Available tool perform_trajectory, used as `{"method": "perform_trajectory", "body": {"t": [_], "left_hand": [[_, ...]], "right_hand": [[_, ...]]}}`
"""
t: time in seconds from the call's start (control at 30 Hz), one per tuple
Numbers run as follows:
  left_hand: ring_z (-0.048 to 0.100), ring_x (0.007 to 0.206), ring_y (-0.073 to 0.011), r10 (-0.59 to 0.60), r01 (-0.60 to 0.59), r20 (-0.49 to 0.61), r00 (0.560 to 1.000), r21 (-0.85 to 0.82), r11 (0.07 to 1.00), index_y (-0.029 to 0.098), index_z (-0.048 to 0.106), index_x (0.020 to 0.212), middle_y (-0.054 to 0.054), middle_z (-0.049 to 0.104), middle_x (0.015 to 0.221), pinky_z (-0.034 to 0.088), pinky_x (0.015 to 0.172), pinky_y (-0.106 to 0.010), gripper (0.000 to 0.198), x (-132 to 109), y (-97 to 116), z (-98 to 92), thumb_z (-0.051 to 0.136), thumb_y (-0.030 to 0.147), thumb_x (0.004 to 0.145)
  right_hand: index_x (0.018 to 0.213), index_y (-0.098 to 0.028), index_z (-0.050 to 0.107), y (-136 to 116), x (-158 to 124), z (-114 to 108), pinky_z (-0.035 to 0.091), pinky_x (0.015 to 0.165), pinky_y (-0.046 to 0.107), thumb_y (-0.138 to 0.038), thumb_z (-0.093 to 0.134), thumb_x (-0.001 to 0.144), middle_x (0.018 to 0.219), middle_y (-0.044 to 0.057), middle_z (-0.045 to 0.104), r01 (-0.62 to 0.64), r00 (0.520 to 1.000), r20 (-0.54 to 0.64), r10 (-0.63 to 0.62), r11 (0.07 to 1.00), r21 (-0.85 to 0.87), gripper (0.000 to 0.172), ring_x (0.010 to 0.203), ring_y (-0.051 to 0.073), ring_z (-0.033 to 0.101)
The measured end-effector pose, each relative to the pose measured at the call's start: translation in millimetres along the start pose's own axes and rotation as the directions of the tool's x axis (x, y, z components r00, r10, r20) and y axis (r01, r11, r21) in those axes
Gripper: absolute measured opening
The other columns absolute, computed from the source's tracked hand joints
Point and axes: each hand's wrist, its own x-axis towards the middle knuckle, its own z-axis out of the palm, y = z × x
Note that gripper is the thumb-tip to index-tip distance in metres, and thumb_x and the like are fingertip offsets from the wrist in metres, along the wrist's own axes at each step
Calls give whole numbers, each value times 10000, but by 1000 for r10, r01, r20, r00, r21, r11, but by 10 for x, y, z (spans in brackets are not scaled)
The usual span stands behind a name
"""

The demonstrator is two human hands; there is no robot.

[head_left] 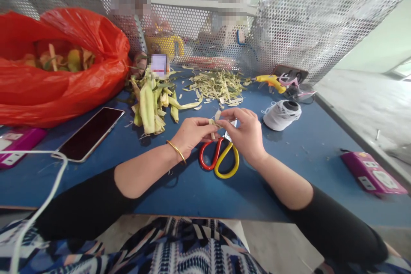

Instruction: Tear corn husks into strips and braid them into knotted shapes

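Note:
My left hand [194, 133] and my right hand [244, 133] meet above the middle of the blue table, fingertips pinched together. Between them is a small pale green husk strip [212, 124], apparently folded or bundled; its exact shape is partly hidden by my fingers. Scissors [236, 166] with one red and one yellow handle lie just below my hands, their blades partly covered by the right one. Beyond my left hand rests a bundle of green husks [147, 109]. A pile of shredded husk strips [218, 85] lies farther back.
A red plastic bag [105, 47] holding husks stands at the left, near a phone [91, 132]. White thread [278, 116], a yellow glue gun [271, 81] and a purple power strip [374, 173] are at the right. Perforated metal mesh [298, 21] bounds the back. A white cable [48, 192] crosses the left.

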Motion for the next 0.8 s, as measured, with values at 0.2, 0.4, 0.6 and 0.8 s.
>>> {"method": "perform_trajectory", "body": {"t": [0.2, 0.4, 0.6, 0.8], "left_hand": [[695, 613, -135, -126, 132, 42, 991, -166, 977, 146, 716, 714, -60, 736, 674, 553, 622, -209, 88, 22, 39, -63, 770, 208, 684], [696, 607, -130, -119, 116, 0, 993, -225, 968, 140, 711, 726, -54, 728, 659, 558, 618, -203, 81, 51, 70, -85, 772, 166, 679], [649, 573, -99, -47, 21, -128, 991, -195, 981, 147, 728, 741, -13, 709, 648, 523, 616, -209, 220, 74, 8, -47, 858, 203, 573], [645, 647, -116, 24, -38, -128, 991, -102, 994, 154, 763, 772, -24, 721, 697, 512, 663, -238, 174, 46, -1, -17, 812, 204, 613]], "right_hand": [[901, -283, 659, -48, -36, -106, 265, 1074, 434, -174, 544, 905, 757, -7, 731, 397, 912, 12, -410, 874, -280, 159, 1070, 222, 626], [853, -241, 656, -48, -50, -70, 414, 795, 346, -245, 575, 895, 730, 10, 731, 299, 954, 38, -298, 932, -205, 91, 731, 180, 661], [812, -232, 639, -92, -60, 19, 466, 763, 331, -231, 662, 785, 756, -5, 752, -113, 981, 171, 88, 984, 139, 36, 731, 183, 701], [1013, -204, 581, -88, -27, 14, 455, 616, 287, -314, 657, 772, 668, -32, 673, -273, 962, 103, 253, 912, 307, 276, 594, 144, 610]]}}
